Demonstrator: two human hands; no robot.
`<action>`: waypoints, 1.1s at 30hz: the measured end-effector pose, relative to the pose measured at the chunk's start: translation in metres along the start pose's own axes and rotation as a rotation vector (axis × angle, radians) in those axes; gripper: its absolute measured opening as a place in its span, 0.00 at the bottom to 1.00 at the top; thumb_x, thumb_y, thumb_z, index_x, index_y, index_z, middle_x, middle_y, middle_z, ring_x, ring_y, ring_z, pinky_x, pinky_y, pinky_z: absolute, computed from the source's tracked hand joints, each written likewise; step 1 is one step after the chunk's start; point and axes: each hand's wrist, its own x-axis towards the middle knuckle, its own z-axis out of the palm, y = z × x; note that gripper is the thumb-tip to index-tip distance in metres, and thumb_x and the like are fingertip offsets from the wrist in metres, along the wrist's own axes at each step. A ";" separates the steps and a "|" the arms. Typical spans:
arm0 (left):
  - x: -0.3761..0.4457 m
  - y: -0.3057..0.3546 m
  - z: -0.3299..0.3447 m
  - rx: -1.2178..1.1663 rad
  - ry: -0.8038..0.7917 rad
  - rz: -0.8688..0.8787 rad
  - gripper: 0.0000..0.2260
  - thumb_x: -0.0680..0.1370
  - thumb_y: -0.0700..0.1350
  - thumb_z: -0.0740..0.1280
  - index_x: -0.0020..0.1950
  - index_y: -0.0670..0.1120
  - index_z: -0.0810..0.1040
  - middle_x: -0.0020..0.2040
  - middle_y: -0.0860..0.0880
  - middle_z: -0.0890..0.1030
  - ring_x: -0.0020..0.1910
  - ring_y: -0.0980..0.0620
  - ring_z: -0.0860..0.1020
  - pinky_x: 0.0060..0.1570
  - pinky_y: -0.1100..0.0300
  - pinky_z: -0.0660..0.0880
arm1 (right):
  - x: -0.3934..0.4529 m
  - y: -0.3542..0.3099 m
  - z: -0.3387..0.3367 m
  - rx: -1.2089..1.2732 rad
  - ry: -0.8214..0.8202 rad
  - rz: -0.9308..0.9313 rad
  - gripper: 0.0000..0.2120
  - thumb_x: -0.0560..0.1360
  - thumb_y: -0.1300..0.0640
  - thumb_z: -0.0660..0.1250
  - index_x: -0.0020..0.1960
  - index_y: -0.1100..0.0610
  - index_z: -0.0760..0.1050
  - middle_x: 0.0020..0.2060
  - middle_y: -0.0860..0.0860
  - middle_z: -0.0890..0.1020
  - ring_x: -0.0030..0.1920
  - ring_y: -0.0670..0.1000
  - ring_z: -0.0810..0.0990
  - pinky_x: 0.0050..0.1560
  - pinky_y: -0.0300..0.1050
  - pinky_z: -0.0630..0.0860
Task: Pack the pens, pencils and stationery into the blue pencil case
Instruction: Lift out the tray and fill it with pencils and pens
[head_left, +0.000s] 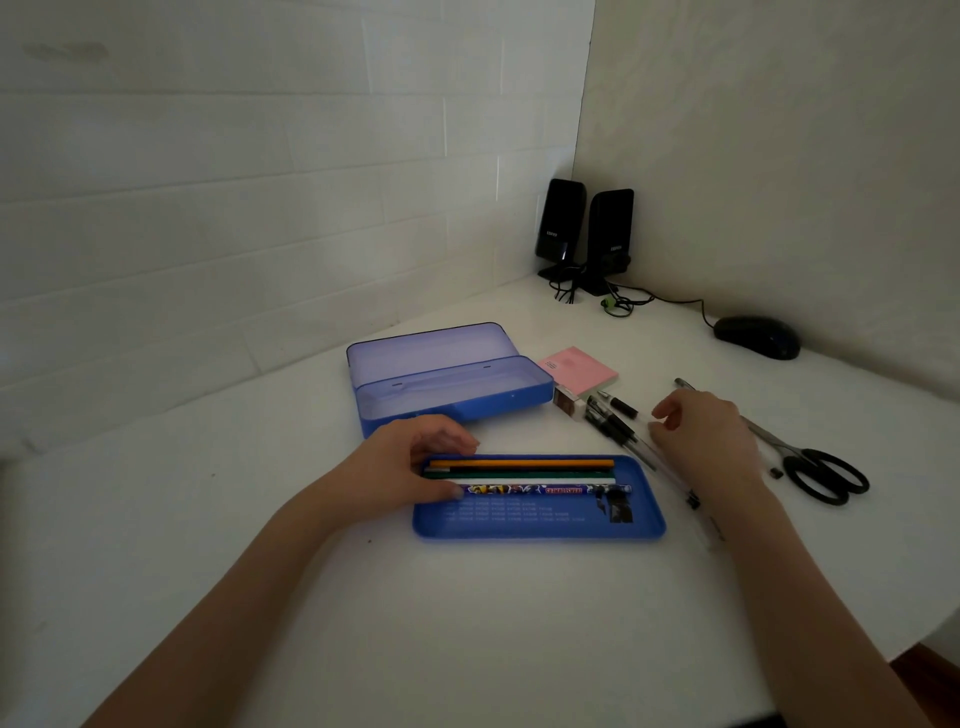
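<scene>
steadying the blue tray (540, 525) on the bench (467, 623), the left hand (410, 467) rests loosely curled at its end, touching the pencils (519, 475) lined up inside, likely to keep them from rolling. the right hand (701, 431) hovers half-closed over the loose pens (615, 423), apparently gathering them; it grips nothing clearly. beyond, the open pencil case (452, 389) waits empty beside an eraser (569, 402), pink sticky notes (579, 369) and scissors (810, 462).

Two black speakers (584, 234) standing in the corner, tangled cables (618, 301) at their feet, black mouse (757, 336) beside them, white desk (467, 623)
</scene>
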 end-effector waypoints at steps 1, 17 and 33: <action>0.000 0.000 -0.001 -0.011 -0.010 -0.008 0.19 0.67 0.35 0.76 0.54 0.48 0.78 0.52 0.53 0.83 0.55 0.58 0.80 0.56 0.66 0.75 | 0.000 0.000 0.001 0.007 -0.009 -0.002 0.10 0.74 0.54 0.65 0.54 0.54 0.77 0.48 0.51 0.81 0.50 0.53 0.79 0.53 0.55 0.77; -0.001 -0.003 -0.005 -0.123 -0.047 -0.068 0.28 0.67 0.33 0.74 0.62 0.51 0.71 0.57 0.48 0.82 0.59 0.55 0.79 0.60 0.59 0.75 | -0.039 -0.047 -0.020 0.586 -0.499 -0.517 0.03 0.70 0.58 0.72 0.44 0.53 0.83 0.39 0.53 0.84 0.39 0.53 0.80 0.42 0.43 0.77; 0.000 -0.001 -0.005 -0.155 -0.049 -0.086 0.22 0.69 0.32 0.73 0.59 0.49 0.74 0.56 0.48 0.82 0.58 0.55 0.79 0.59 0.60 0.76 | -0.056 -0.067 0.007 0.261 -0.503 -0.777 0.05 0.68 0.51 0.73 0.40 0.49 0.77 0.34 0.46 0.78 0.37 0.47 0.75 0.39 0.41 0.73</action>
